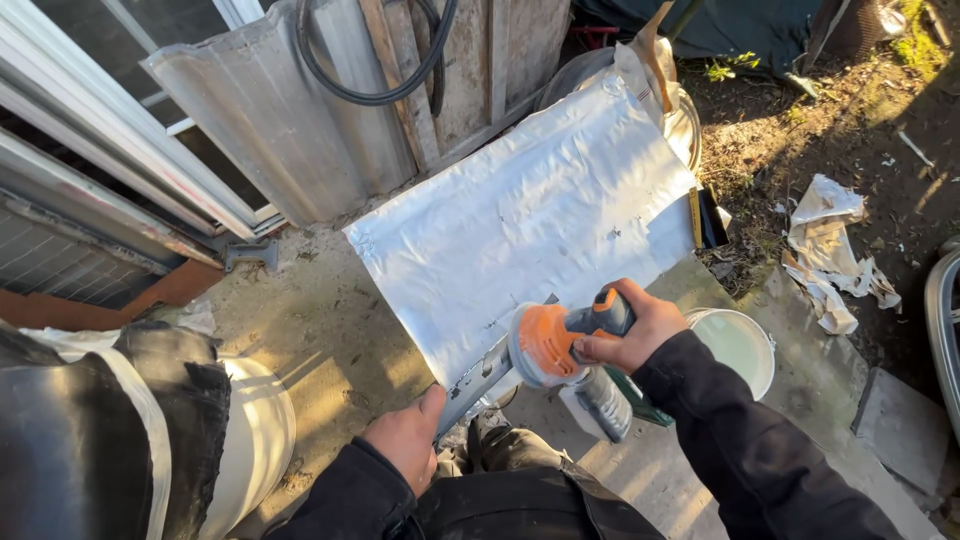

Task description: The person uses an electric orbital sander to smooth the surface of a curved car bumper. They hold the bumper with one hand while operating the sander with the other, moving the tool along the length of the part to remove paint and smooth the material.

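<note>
My right hand [630,330] grips an orange and grey power tool [560,342] with a round orange head, held at the near edge of a large crinkled silver metal sheet [530,215]. The tool's grey body hangs down below my hand. My left hand [408,438] holds the sheet's near corner, thumb on top. The sheet slopes away from me toward the wall. Both of my sleeves are dark.
A white bucket [742,345] stands on the concrete right of the tool. Another white bucket [262,432] with dark cloth over it sits at left. Corrugated metal [270,110] and a black hose [375,95] lean on the wall. Crumpled paper [825,250] lies on dirt.
</note>
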